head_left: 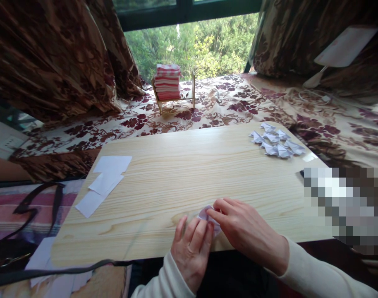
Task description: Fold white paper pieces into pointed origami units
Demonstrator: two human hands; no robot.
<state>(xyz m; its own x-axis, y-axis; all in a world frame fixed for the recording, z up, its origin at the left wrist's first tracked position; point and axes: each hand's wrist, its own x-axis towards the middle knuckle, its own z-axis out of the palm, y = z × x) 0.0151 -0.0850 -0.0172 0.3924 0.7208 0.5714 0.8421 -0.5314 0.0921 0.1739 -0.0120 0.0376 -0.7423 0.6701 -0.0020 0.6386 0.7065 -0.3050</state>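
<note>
A small piece of folded white paper [204,212] is at the near edge of the wooden table, partly hidden by my fingers. My left hand [192,248] holds it down from the near left, fingertips pressed on it. From the right, my right hand [245,225] pinches its upper part between thumb and fingers. How far the paper is folded cannot be made out. Several folded white paper shapes [271,142] sit together at the far right corner of the table. Flat white paper sheets [106,182] lie overlapping on the left side.
The wooden tabletop [176,165] has rounded corners. Beyond it, a small rack [193,89] holds folded red and white cloths [167,82] on a floral cover. A white lamp [345,47] stands at the right. More paper [43,256] and a dark strap [83,268] lie at lower left.
</note>
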